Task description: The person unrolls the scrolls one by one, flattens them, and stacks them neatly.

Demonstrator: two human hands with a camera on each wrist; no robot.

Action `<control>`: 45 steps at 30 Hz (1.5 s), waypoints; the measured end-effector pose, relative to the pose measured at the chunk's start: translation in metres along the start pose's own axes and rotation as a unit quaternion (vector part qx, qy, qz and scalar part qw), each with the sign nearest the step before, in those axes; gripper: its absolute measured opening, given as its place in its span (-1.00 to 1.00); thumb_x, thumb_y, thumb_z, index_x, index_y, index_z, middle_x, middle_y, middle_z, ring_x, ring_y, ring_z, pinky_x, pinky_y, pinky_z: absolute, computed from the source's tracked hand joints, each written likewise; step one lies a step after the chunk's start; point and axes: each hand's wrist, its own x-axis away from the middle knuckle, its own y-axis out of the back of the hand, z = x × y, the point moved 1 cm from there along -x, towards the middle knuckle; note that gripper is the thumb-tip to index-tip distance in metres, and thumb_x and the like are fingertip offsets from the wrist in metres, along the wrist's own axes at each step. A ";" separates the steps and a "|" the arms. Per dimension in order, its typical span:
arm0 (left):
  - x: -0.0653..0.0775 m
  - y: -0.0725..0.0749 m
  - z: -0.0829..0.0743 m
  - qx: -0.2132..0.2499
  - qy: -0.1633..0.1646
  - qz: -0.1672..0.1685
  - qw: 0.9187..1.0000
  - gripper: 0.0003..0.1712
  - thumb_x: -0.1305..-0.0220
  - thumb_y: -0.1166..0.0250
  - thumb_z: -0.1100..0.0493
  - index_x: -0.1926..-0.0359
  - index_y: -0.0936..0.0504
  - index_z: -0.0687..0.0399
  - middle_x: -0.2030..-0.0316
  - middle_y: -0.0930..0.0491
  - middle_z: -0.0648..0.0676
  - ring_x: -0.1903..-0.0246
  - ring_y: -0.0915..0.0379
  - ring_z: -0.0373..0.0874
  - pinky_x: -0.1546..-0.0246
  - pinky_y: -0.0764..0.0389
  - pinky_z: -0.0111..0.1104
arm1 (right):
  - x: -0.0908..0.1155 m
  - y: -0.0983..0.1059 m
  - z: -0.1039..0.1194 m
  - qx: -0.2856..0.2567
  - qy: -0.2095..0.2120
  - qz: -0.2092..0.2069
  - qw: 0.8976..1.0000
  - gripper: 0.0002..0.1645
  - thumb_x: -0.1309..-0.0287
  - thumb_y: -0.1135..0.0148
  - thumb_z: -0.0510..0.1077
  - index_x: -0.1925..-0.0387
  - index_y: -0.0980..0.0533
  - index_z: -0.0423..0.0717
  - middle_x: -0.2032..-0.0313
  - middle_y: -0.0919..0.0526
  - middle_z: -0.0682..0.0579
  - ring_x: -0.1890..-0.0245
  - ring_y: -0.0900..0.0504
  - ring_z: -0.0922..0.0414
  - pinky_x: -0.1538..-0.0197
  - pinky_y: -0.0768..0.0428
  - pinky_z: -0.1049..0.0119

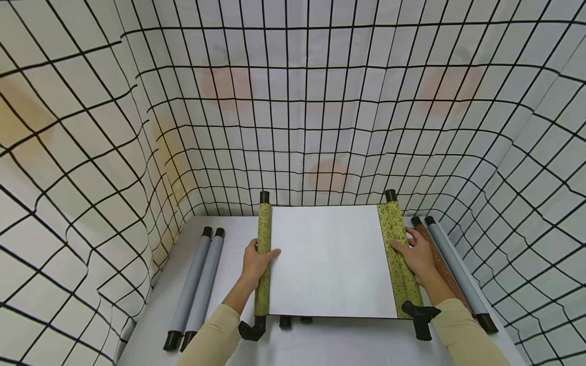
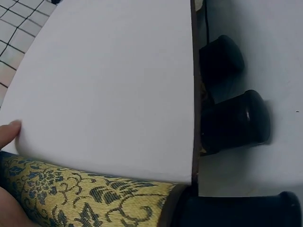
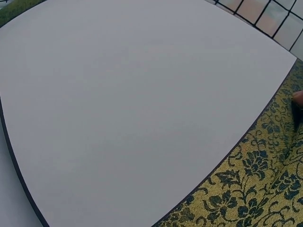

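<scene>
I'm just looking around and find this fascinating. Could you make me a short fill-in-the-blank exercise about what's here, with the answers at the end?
1. The left hand and right hand hold an open scroll whose middle is plain ____.
2. On the table, left of the scroll, lie ____ grey rolls.
3. The end caps of those grey rolls are ____.
4. Of the pair on the right, the roll nearer the right hand is ____.

Missing words: white; two; black; brown.

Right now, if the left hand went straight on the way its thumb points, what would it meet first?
Probably the white paper: the left hand grips the patterned roll, its thumb at the paper's edge, though any gap is unclear.
</scene>
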 end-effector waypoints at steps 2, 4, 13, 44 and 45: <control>0.000 0.001 0.000 0.001 -0.007 0.010 1.000 -0.12 -0.19 -0.59 0.07 -0.39 -0.35 0.30 -0.10 -0.52 0.27 -0.07 -0.50 0.18 -0.07 -0.53 0.04 | 0.001 0.001 0.001 0.002 -0.005 0.001 1.000 0.10 -0.36 -0.35 0.17 -0.63 0.01 -0.16 -0.39 -0.24 -0.48 -0.08 -0.56 -0.31 0.09 -0.65 -0.02; 0.000 0.004 0.000 0.001 -0.012 0.017 1.000 -0.08 -0.17 -0.60 0.09 -0.41 -0.34 0.31 -0.12 -0.52 0.27 -0.08 -0.50 0.18 -0.09 -0.52 0.04 | 0.002 0.001 0.001 0.005 -0.011 0.001 1.000 0.12 -0.36 -0.35 0.18 -0.64 0.03 -0.16 -0.44 -0.15 -0.50 -0.18 -0.47 -0.37 -0.03 -0.59 -0.12; -0.002 0.015 0.000 0.004 -0.015 0.031 0.999 -0.31 -0.28 -0.48 0.20 -0.33 -0.42 0.36 -0.05 -0.55 0.27 0.02 -0.53 0.13 0.02 -0.57 -0.03 | 0.002 0.004 -0.001 -0.001 -0.010 0.004 1.000 0.13 -0.37 -0.32 0.21 -0.64 0.05 -0.16 -0.49 -0.05 -0.50 -0.32 -0.32 -0.42 -0.15 -0.50 -0.24; -0.003 0.021 -0.004 -0.008 0.000 0.014 1.000 -0.21 -0.26 -0.53 0.13 -0.37 -0.38 0.34 -0.09 -0.54 0.29 -0.06 -0.51 0.20 -0.06 -0.53 0.05 | -0.001 0.009 -0.003 0.005 -0.020 0.010 1.000 0.16 -0.34 -0.34 0.25 -0.65 0.06 -0.13 -0.51 -0.03 -0.48 -0.36 -0.29 -0.41 -0.17 -0.49 -0.23; -0.003 0.022 -0.003 -0.004 0.003 0.016 1.000 -0.23 -0.26 -0.52 0.14 -0.37 -0.38 0.34 -0.09 -0.53 0.29 -0.07 -0.50 0.20 -0.07 -0.53 0.05 | -0.001 0.009 -0.003 0.005 -0.021 0.010 1.000 0.16 -0.34 -0.34 0.24 -0.65 0.05 -0.13 -0.51 -0.04 -0.48 -0.35 -0.30 -0.40 -0.16 -0.51 -0.21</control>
